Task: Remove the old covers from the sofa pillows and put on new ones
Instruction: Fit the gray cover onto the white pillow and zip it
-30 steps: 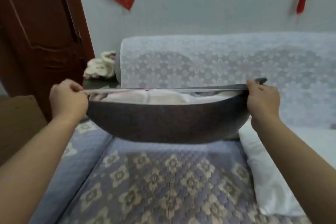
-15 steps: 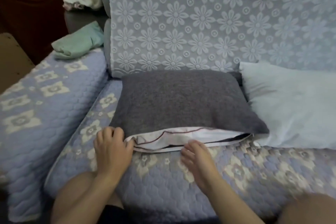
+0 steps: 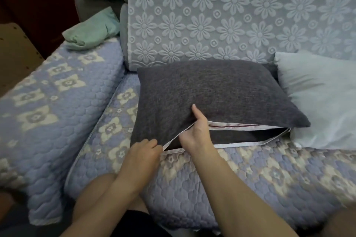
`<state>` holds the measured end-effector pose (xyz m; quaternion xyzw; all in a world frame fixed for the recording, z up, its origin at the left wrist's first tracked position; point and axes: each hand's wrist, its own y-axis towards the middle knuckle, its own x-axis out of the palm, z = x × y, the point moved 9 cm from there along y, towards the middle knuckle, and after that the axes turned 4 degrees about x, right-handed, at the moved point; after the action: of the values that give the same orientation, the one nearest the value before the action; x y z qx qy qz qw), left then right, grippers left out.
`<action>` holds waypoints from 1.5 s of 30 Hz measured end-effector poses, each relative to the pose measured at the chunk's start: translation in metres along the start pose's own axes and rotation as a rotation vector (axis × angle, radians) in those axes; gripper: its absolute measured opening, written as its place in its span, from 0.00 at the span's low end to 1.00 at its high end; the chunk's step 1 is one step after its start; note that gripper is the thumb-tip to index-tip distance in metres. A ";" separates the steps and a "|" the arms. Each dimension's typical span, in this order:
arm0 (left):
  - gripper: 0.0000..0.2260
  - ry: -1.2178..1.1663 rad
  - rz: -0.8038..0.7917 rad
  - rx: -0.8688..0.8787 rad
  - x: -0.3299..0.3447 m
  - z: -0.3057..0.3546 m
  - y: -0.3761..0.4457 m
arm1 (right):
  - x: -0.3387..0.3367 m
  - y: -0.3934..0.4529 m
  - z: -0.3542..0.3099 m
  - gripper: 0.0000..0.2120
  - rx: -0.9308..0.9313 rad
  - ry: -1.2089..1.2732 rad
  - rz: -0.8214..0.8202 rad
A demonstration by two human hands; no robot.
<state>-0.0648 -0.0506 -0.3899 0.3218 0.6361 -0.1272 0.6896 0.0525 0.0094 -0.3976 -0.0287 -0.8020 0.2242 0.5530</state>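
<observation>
No readable text

Nothing here carries words, labels, brands or numbers; the fabrics show only flower patterns.

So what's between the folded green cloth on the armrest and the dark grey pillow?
Head view: only the quilted blue armrest cover and seat lie between green cloth and grey pillow.
</observation>
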 end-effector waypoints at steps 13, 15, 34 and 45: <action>0.09 0.009 0.020 -0.335 0.006 -0.008 0.014 | -0.149 -0.097 -0.173 0.13 -0.316 -0.239 0.515; 0.10 -0.003 0.026 -0.354 0.004 -0.010 0.012 | -0.147 -0.093 -0.182 0.13 -0.301 -0.207 0.515; 0.09 0.230 -0.077 -0.280 0.011 0.010 -0.011 | -0.213 -0.116 -0.178 0.10 -0.383 -0.532 0.832; 0.11 -1.943 0.254 -1.063 0.078 0.106 0.053 | -0.202 -0.113 -0.179 0.04 -0.393 -0.326 0.818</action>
<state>0.0628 -0.0558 -0.4514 -0.1879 -0.2380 0.0352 0.9523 0.3144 -0.0932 -0.4786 -0.4102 -0.8282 0.2690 0.2709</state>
